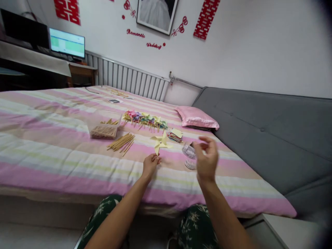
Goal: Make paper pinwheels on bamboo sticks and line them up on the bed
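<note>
Loosely pinching yellow paper pinwheel (160, 142) in left hand (150, 166), blades kept upright; right hand (206, 159) half-open, empty, above clear cups (189, 152).

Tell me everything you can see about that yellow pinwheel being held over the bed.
The yellow pinwheel looks like folded pale-yellow paper, four pointed blades meeting at a small shiny centre pin. It is raised just above the striped bedspread, facing the camera. The left hand pinches its lowest tip. Whether it has a stick yet cannot be told.
</note>
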Tool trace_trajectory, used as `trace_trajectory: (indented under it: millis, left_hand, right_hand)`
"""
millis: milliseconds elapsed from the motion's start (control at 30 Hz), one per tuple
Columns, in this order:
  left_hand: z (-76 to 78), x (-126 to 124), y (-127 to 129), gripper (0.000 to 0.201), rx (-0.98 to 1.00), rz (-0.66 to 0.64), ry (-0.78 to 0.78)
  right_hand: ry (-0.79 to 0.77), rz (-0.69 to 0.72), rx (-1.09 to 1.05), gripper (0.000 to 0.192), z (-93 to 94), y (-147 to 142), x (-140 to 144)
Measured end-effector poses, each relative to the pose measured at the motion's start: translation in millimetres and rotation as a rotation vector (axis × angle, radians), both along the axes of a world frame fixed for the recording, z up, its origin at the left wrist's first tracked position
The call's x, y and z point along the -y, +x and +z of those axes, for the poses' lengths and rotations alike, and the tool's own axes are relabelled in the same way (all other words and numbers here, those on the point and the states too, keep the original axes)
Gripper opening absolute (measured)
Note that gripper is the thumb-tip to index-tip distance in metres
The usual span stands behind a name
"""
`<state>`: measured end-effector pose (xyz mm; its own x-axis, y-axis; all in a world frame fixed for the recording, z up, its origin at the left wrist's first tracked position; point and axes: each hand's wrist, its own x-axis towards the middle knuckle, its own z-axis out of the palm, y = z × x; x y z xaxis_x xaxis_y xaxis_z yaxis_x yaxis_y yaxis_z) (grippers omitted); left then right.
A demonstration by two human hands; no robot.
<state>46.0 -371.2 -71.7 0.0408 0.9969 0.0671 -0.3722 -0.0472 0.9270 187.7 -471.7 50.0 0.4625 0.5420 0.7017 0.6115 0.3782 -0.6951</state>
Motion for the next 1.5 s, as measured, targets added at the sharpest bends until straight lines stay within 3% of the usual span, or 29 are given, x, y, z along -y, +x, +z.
trace_trajectory:
  millis: [133,267,500,667,900,1133,1500]
  left_hand:
    - [-0.7,-0.3,0.7,0.019,-0.039,-0.032,0.011]
    - [2.4,-1.2,8.3,0.019,-0.090,-0.061,-0.011]
    - [4.3,-2.2,20.4,0.023,-0.183,-0.081,-0.100]
    - [4.0,-2.8,23.7,0.024,-0.227,-0.084,-0.128]
    - [3.9,-2.0,29.4,0.026,-0.264,-0.085,-0.124]
    - [4.7,1.3,28.7,0.028,-0.270,-0.069,-0.121]
    - [2.8,3.2,31.5,0.029,-0.259,-0.093,-0.112]
  right_hand:
    - [-0.221,0.014,-0.107,0.040,-37.6,-7.3,-52.8]
    - [-0.282,0.065,-0.296,0.046,-67.5,-5.0,-81.4]
    - [-0.137,0.119,-0.505,0.041,-81.1,9.7,-103.8]
    - [-0.167,0.143,-0.512,0.032,-97.5,20.5,-109.4]
    - [-0.181,0.191,-0.575,0.024,-102.5,22.7,-104.1]
    - [-0.245,0.245,-0.615,0.028,-102.5,15.5,-96.1]
    - [-0.282,0.304,-0.561,0.025,-105.1,15.1,-86.5]
